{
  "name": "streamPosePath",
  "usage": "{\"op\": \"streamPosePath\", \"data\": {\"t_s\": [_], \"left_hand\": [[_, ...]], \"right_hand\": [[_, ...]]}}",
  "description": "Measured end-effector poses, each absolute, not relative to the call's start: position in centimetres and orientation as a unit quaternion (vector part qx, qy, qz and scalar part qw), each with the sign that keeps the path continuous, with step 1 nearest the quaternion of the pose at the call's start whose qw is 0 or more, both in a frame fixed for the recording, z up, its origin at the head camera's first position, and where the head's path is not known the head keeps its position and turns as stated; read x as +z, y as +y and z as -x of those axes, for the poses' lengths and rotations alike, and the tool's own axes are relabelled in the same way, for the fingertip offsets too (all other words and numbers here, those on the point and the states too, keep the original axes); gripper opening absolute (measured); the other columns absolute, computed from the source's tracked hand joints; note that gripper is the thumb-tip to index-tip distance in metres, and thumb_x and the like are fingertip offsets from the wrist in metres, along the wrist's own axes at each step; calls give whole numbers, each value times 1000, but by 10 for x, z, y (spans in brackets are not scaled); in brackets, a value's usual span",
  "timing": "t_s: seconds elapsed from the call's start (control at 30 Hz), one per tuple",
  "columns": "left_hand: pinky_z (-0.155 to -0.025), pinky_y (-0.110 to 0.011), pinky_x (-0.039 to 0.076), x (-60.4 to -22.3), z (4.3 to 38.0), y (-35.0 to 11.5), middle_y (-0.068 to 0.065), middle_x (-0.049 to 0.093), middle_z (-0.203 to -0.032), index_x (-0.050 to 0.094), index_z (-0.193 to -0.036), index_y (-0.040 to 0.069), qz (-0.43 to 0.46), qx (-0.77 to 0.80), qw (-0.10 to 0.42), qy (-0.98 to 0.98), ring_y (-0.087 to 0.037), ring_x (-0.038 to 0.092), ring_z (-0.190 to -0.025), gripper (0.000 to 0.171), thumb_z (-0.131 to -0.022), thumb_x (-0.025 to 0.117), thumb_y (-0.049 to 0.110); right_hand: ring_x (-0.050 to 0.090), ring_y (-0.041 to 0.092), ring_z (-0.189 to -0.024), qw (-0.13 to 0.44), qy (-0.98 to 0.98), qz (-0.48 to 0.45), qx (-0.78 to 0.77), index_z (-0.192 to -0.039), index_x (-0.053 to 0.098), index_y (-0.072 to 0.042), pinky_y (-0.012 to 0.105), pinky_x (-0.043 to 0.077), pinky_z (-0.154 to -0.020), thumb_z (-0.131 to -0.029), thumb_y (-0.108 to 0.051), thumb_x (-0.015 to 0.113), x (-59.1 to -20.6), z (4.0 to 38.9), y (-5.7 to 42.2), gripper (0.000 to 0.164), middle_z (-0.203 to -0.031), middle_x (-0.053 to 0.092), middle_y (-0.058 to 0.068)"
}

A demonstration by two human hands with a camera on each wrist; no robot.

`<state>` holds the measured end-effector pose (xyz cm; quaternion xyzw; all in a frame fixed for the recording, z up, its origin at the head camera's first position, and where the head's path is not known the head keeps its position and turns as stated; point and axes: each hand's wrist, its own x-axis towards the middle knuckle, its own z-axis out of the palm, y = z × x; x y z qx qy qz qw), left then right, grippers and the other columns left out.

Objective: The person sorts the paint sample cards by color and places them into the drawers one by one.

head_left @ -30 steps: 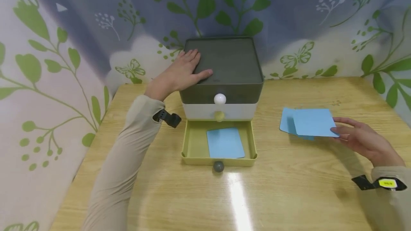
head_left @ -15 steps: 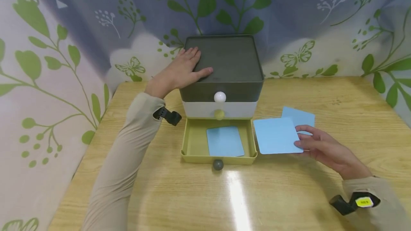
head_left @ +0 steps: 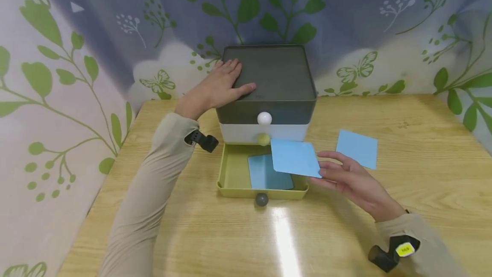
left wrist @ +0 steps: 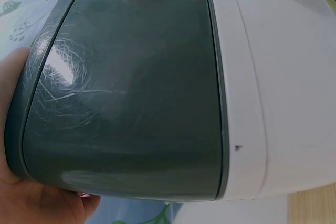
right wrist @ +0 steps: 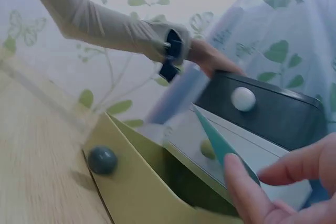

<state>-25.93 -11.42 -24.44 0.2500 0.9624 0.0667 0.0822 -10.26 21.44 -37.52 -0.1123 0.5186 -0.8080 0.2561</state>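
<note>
My right hand (head_left: 351,183) pinches a blue square card (head_left: 295,158) by its right edge, above the right part of a pulled-out yellow drawer (head_left: 235,168). Inside that drawer lies a second blue card (head_left: 259,173), partly covered by the held one. In the right wrist view the held card (right wrist: 220,142) appears nearly edge-on between thumb and fingers. My left hand (head_left: 219,85) rests with spread fingers on the dark grey top of the drawer box (head_left: 273,72); the left wrist view shows only part of this hand (left wrist: 37,198) at the box's edge.
Another blue card (head_left: 357,148) lies on the wooden table (head_left: 423,140), right of the box. The box's grey and white drawers are closed, with a white knob (head_left: 264,118) and a yellow knob (head_left: 263,139). A dark knob (head_left: 262,199) sticks out from the yellow drawer. Patterned curtain (head_left: 357,25) hangs behind.
My right hand has carried the blue card leftward from beside the card on the table to above the yellow drawer. My left hand has stayed on the box top.
</note>
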Motion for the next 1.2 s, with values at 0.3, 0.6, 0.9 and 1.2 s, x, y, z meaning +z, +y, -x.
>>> {"op": "streamPosePath", "data": {"t_s": [0.3,0.6,0.9,1.2], "left_hand": [[-118,-38,-7,-245,260,-116,-16,-1,-161,6,-154,-1,-248,68,80,963,-24,-3,-148,84,-100,31,58],[-118,-37,-7,-246,260,-118,-16,0,-160,7,-153,-1,-248,65,72,964,-25,-2,-148,83,-100,31,58],[-118,-37,-7,-244,260,-114,-16,0,-160,7,-153,-2,-252,65,69,963,-25,-2,-148,84,-100,30,59],[-118,-37,-7,-246,259,-117,-16,-1,-161,7,-153,-2,-252,65,73,963,-25,-2,-148,85,-100,29,60]], "right_hand": [[61,13,-84,257,588,121,-758,-129,46,2,42,49,-94,-95,6,53,-373,100,194,34,-96,55,5],[58,28,-119,245,635,94,-727,-137,34,-3,40,39,-106,-95,-8,61,-358,106,158,50,-139,42,21],[58,25,-120,156,673,135,-710,-123,53,1,34,45,-101,-96,-5,59,-363,103,176,28,-133,50,15],[63,13,-104,135,662,136,-725,-117,59,-2,27,52,-89,-98,5,48,-375,135,259,23,-117,60,2]]}}
